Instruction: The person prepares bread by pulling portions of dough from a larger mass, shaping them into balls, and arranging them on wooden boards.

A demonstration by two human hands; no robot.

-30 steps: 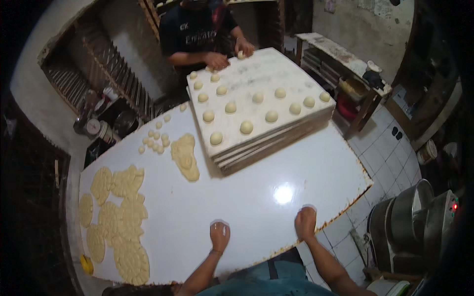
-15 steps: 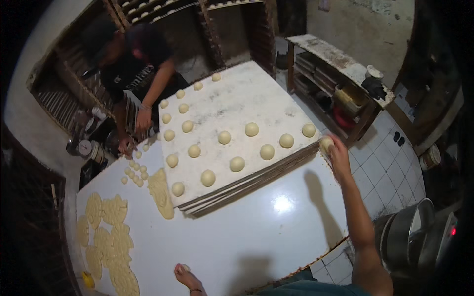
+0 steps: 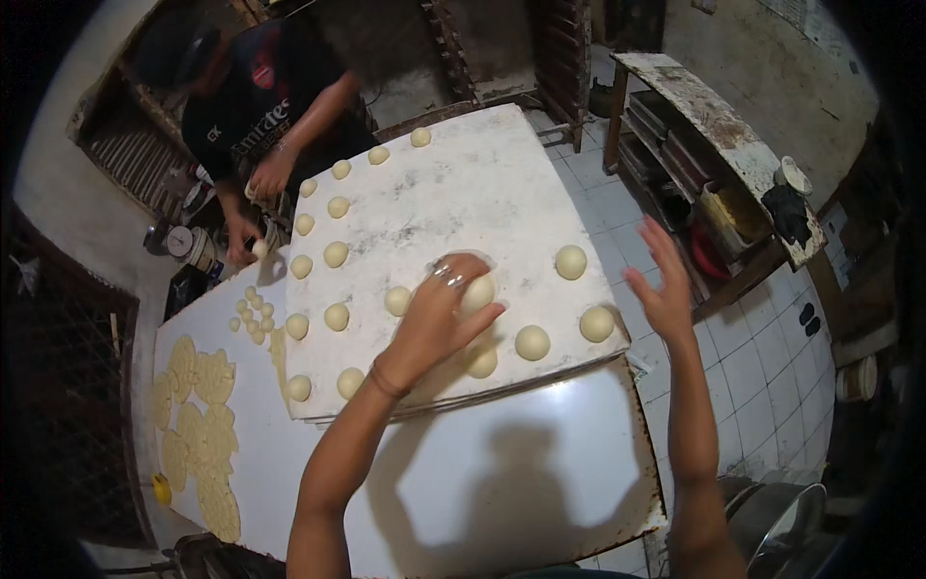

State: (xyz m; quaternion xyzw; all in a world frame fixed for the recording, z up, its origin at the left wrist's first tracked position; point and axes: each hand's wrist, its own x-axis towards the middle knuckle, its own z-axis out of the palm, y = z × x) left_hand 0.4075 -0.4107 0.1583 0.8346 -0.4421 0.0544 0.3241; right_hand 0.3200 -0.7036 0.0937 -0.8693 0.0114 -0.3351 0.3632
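Lying left of the board point(image 3: 453, 188): flat dough pieces point(image 3: 207, 425), touching one another on the table point(image 3: 333, 454); because they are joined, they could tear if someone pulls only one.
Small dough balls point(image 3: 256, 318): grouped near the board's left edge; being so close, they could stick together.
Co-worker point(image 3: 265, 101): at the far left corner of the board, one hand close to a round piece point(image 3: 258, 248); whether the fingers clamp it, one cannot tell. A loose pinch could drop it.
Left hand point(image 3: 432, 326): above the near middle of the board, fingers curved, thumb apart, a dough ball point(image 3: 478, 291) showing in the space between; it cannot be told if they press it. Squeezing too strongly could dent the dough, and a wrist coming too low could flatten the neighbour ball point(image 3: 350, 383) by the forearm.
Corner ball point(image 3: 596, 324): near the board's front right corner; a knock could make it roll over the edge.
Right hand point(image 3: 666, 299): beside the board's right edge, fingers spread, nothing seen in it; a careless inward swing could give this knock.
Tiled floor point(image 3: 748, 372): right of the board; dough falling there would probably be spoiled.
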